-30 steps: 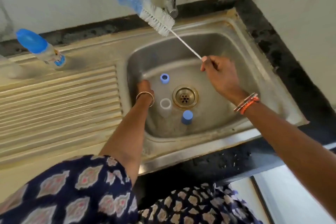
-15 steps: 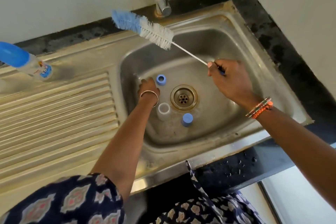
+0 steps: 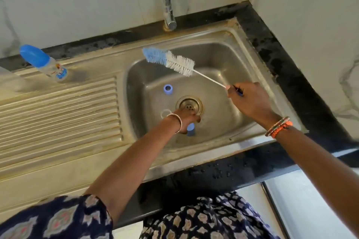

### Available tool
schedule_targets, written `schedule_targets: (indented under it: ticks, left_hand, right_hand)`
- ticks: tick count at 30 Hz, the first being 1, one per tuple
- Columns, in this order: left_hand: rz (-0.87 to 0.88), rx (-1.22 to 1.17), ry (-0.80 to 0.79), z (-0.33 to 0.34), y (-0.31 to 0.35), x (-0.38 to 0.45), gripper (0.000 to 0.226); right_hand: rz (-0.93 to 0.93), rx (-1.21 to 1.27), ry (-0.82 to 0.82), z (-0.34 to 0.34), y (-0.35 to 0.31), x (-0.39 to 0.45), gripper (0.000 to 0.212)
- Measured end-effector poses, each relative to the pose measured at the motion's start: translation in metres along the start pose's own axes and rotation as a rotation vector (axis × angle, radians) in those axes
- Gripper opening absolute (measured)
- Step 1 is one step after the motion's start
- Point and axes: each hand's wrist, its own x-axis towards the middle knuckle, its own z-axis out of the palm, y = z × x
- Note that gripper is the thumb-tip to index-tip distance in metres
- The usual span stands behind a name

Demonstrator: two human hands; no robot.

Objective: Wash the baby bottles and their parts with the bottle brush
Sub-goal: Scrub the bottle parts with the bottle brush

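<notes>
Bottle brush with blue-and-white bristles and a thin wire stem (image 3: 171, 61) is pinched at its handle end by our right hand (image 3: 250, 101), bristles raised over the stainless steel sink basin (image 3: 223, 60). Within the basin we see a blue ring (image 3: 168, 89) beyond our left hand (image 3: 187, 117), a clear cup-like part (image 3: 165, 113) beside it, and a blue cap (image 3: 190, 129) just under it. We cannot tell how its fingers lie. Half a second ago that hand sat near the ring; now it reaches by the drain (image 3: 189, 104).
</notes>
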Motion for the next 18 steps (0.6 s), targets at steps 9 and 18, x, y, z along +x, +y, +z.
schedule_targets:
  ticks: [9,18]
  left_hand:
    - [-0.202,-0.501,0.087,0.018,0.005,0.009,0.039]
    - [-0.541,-2.499,1.226,-0.074,-0.027,-0.054,0.032]
  right_hand:
    - [-0.026,-0.061,-0.002,-0.015,0.031,-0.011,0.040]
    - [-0.180,0.087,0.295,-0.060,0.029,-0.016,0.012]
